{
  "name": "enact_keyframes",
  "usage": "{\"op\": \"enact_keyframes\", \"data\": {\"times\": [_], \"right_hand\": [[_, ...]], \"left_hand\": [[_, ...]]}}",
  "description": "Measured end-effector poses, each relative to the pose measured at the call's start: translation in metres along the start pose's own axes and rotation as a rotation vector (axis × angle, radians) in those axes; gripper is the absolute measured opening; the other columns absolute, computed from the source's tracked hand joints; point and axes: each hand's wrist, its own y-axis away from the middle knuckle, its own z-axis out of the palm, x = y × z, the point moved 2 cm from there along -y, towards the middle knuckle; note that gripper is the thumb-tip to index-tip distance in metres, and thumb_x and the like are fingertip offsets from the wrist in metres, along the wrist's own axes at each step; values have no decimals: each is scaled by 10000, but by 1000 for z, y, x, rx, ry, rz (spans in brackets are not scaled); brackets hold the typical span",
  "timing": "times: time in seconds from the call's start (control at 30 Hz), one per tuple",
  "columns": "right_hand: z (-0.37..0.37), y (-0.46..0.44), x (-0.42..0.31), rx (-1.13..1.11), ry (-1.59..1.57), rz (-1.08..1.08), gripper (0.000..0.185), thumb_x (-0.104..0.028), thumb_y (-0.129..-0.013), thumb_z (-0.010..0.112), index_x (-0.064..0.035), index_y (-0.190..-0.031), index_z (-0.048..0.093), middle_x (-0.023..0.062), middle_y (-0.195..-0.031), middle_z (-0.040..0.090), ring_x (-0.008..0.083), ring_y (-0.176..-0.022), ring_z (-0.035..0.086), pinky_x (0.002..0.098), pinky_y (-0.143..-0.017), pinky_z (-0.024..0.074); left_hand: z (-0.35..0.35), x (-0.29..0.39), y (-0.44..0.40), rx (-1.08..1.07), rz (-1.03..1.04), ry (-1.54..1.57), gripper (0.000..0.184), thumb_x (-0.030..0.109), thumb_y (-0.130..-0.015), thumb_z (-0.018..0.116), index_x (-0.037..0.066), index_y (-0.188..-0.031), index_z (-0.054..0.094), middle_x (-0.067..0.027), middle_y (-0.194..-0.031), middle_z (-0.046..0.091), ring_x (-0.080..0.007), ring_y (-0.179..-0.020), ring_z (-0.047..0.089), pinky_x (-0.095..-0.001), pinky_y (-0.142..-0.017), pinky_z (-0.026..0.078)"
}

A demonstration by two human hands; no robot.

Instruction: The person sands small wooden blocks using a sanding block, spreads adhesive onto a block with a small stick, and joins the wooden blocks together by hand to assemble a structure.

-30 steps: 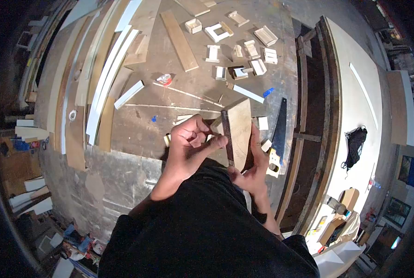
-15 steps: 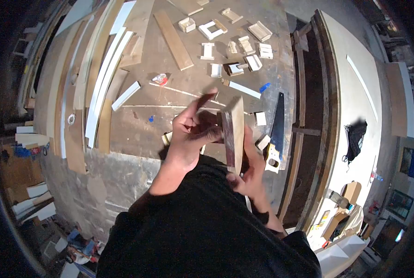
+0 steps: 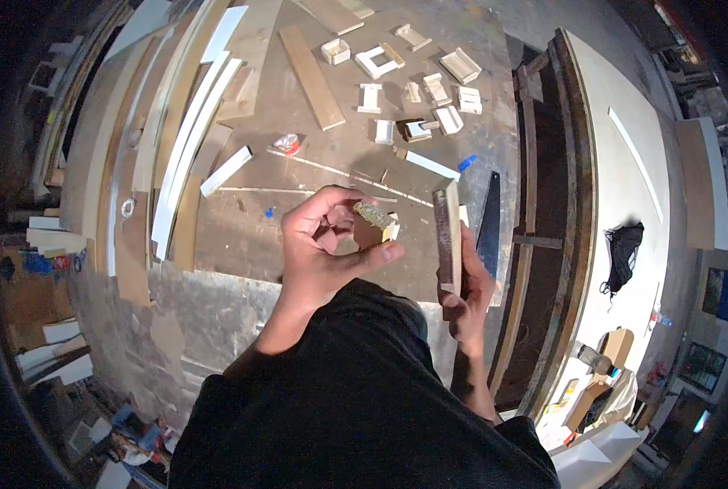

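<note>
My left hand (image 3: 319,240) is closed around a small wooden piece (image 3: 372,224), its thumb below and its fingers curled over the top. The rough upper edge of that piece faces me. My right hand (image 3: 471,297) grips a flat wooden block (image 3: 447,236) from its right side and holds it upright. The block's narrow side is dark brown and looks worn. A gap separates the block from the small piece. Beyond the right hand lies a handsaw (image 3: 488,213) with a dark blade; its handle is hidden by the hand.
Several small wooden assemblies (image 3: 378,61) lie at the back of the worktable (image 3: 241,220). A long board (image 3: 311,77) and white strips (image 3: 197,147) lie to the left. A blue object (image 3: 467,163) is near the saw. At right, a pale panel (image 3: 624,163) carries black netting (image 3: 624,253).
My hands have moved apart: the right one went right with the block, the left one slightly left. The small piece in the left hand now shows clearly. The saw handle has become covered.
</note>
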Motion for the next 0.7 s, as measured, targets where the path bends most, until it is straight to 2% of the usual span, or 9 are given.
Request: {"op": "enact_keyframes", "data": {"times": [0.03,0.1,0.2,0.23,0.3,0.37,0.53,0.6,0.7], "right_hand": [[0,1,-7,16,0,32,1173,-730,-736,680,121,-1454,310,226,-1426,483,257,-1304,477,357,-1091,342],[0,2,-7,17,-14,28,1166,-720,-735,686,120,-1454,315,225,-1431,478,260,-1313,469,359,-1097,332],[-1,5,-10,-1,-47,30,1153,-697,-733,698,119,-1453,318,221,-1445,462,263,-1333,449,363,-1112,311],[-2,6,-13,-10,-55,34,1150,-691,-733,700,120,-1453,318,221,-1450,457,262,-1338,443,364,-1116,305],[-3,9,-18,-33,-74,44,1137,-659,-729,717,121,-1453,317,227,-1451,455,263,-1337,444,364,-1118,303],[-5,12,-17,-43,-82,50,1128,-633,-724,732,122,-1453,317,234,-1448,457,264,-1332,451,363,-1115,308],[0,13,-15,-74,65,-141,1090,-494,-693,786,119,-1457,309,249,-1370,529,271,-1268,519,358,-1077,363],[3,10,-21,-77,215,-205,1056,-373,-651,807,113,-1454,322,261,-1286,591,267,-1209,571,354,-1031,415],[8,5,-35,-68,194,-108,1055,-319,-618,819,110,-1449,332,268,-1249,611,269,-1164,604,352,-1000,447]], "left_hand": [[3,3,3,4,-2,1,497,-29,-687,862,-32,-1107,597,-62,-948,676,-96,-873,653,-260,-781,564],[7,6,7,1,-168,25,474,-42,-669,868,-7,-1065,610,12,-815,611,-27,-734,557,-178,-630,458],[2,6,9,-13,-38,-214,385,-61,-682,853,-2,-987,626,40,-713,569,-10,-654,514,-167,-562,399],[0,5,11,-12,-39,-216,385,-61,-682,853,-2,-987,626,40,-713,569,-10,-654,514,-167,-562,399],[-5,3,14,-50,-67,-293,331,-12,-751,829,-54,-1009,625,-72,-842,690,-50,-762,618,-191,-640,505],[-6,2,18,-43,-56,-246,294,-21,-773,806,-58,-1002,627,-70,-850,693,-50,-767,618,-193,-640,502],[6,11,25,-1,-107,-173,170,-7,-854,732,-72,-976,634,-43,-821,682,-50,-762,610,-199,-649,494],[10,11,27,32,-260,-184,129,36,-870,721,-48,-941,655,23,-775,592,-8,-699,484,-169,-595,374],[11,10,34,-136,-135,-434,169,102,-900,692,-57,-907,635,-44,-722,637,-46,-683,551,-225,-599,456]]}}
